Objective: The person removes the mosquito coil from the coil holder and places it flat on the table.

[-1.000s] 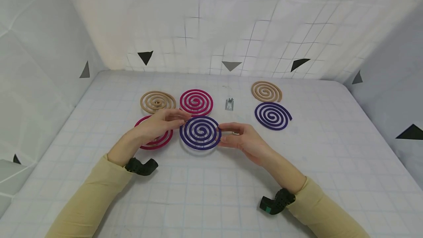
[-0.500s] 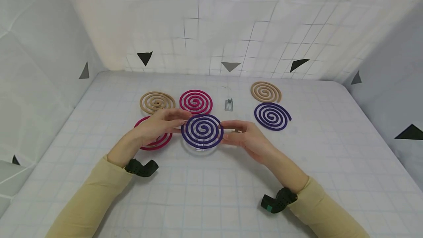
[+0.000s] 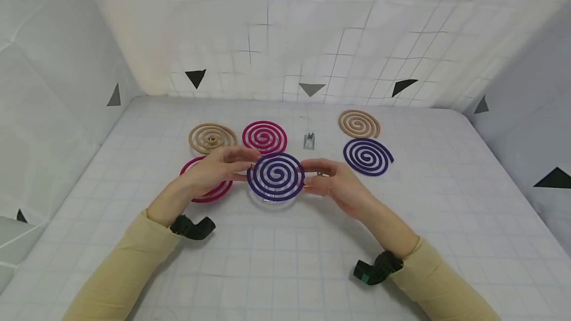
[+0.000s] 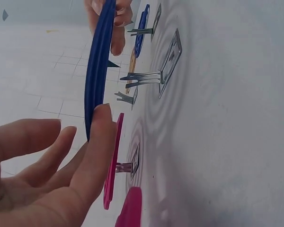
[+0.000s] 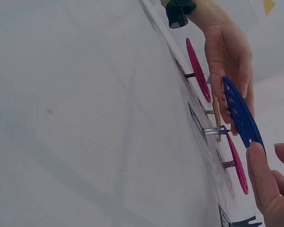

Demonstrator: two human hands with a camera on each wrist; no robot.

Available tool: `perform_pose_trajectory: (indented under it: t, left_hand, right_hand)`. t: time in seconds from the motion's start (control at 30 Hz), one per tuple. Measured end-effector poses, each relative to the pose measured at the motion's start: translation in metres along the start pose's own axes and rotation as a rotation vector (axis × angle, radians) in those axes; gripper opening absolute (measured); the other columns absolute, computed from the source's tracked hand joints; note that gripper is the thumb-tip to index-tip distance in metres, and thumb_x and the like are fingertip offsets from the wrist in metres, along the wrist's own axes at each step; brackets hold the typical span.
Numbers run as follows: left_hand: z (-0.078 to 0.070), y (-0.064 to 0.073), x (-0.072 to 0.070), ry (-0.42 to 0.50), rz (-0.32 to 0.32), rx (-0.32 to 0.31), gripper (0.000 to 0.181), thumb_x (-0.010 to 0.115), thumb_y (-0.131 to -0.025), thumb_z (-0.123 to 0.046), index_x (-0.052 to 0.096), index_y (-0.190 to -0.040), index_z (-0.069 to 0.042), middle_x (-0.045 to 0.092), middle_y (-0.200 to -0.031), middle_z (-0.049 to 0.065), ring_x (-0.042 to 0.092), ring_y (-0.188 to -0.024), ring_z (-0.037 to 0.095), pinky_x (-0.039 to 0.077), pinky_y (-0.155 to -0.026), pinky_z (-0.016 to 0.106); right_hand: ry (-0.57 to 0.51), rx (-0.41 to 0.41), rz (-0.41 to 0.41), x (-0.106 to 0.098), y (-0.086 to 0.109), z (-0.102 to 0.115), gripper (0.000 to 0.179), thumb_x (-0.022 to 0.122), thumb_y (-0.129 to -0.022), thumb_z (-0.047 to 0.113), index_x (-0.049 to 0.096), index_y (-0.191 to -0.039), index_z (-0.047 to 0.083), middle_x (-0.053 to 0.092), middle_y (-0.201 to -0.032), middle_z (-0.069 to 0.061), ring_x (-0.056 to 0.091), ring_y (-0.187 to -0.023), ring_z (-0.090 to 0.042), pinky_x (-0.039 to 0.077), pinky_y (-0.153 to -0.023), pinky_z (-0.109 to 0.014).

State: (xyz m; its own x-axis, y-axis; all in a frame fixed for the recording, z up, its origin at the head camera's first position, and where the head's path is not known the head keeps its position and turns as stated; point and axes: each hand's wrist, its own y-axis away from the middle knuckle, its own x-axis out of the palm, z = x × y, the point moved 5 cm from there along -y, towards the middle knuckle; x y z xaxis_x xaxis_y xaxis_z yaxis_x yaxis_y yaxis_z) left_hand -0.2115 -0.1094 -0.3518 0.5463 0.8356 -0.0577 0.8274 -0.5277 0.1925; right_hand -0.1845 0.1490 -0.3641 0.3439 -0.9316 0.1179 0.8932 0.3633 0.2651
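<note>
A purple spiral mosquito coil [image 3: 276, 177] is held level above the table, apart from the metal coil stand [image 4: 169, 64] below it. My left hand [image 3: 218, 170] holds its left edge with the fingertips; in the left wrist view some fingers stand off the coil. My right hand [image 3: 334, 185] holds the opposite edge. The stand's upright prongs point toward the coil's underside. Just left, a pink coil [image 3: 218, 193] sits partly hidden under my left hand. Behind the held coil is another pink coil [image 3: 264, 137], raised on its stand in the left wrist view.
A tan coil [image 3: 212, 137] sits at the back left. Another tan coil [image 3: 359, 123] and a purple coil [image 3: 368, 156] lie at the right. A metal stand [image 3: 309, 141] stands at the back middle; another stand [image 5: 244, 221] is beside my right hand. White sheets wall the table.
The held purple coil has shifted slightly right and up off the stand, which now shows below its edge. My right hand moved a little right with it; my left hand hardly moved.
</note>
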Motion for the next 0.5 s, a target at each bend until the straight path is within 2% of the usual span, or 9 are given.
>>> perform_pose_trajectory:
  t: [0.17, 0.3, 0.5]
  left_hand:
    - [0.003, 0.001, 0.002, 0.013, -0.007, 0.012, 0.039, 0.053, -0.1, -0.003, 0.051, -0.139, 0.003, 0.054, -0.14, 0.022, 0.055, -0.126, 0.03, 0.055, -0.099, 0.045]
    - [0.004, -0.003, 0.012, 0.06, 0.008, 0.024, 0.039, 0.052, -0.1, -0.002, 0.051, -0.139, 0.004, 0.053, -0.142, 0.022, 0.056, -0.126, 0.03, 0.053, -0.1, 0.046]
    - [0.004, -0.011, 0.029, 0.18, -0.01, 0.022, 0.038, 0.052, -0.1, -0.001, 0.052, -0.138, 0.003, 0.054, -0.142, 0.019, 0.057, -0.126, 0.027, 0.052, -0.102, 0.045]
  right_hand:
    - [0.042, 0.003, 0.008, -0.001, -0.001, 0.0, 0.051, 0.065, -0.092, -0.001, 0.05, -0.141, 0.0, 0.053, -0.139, -0.019, 0.069, -0.101, -0.018, 0.057, -0.094, -0.038]
    - [0.092, 0.004, -0.011, -0.011, 0.001, 0.004, 0.05, 0.067, -0.093, 0.003, 0.052, -0.141, 0.002, 0.053, -0.139, -0.016, 0.067, -0.105, -0.017, 0.057, -0.095, -0.035]
    - [0.128, -0.013, -0.029, -0.034, 0.005, 0.01, 0.05, 0.067, -0.094, 0.007, 0.051, -0.14, 0.0, 0.056, -0.136, -0.011, 0.063, -0.111, -0.014, 0.057, -0.094, -0.032]
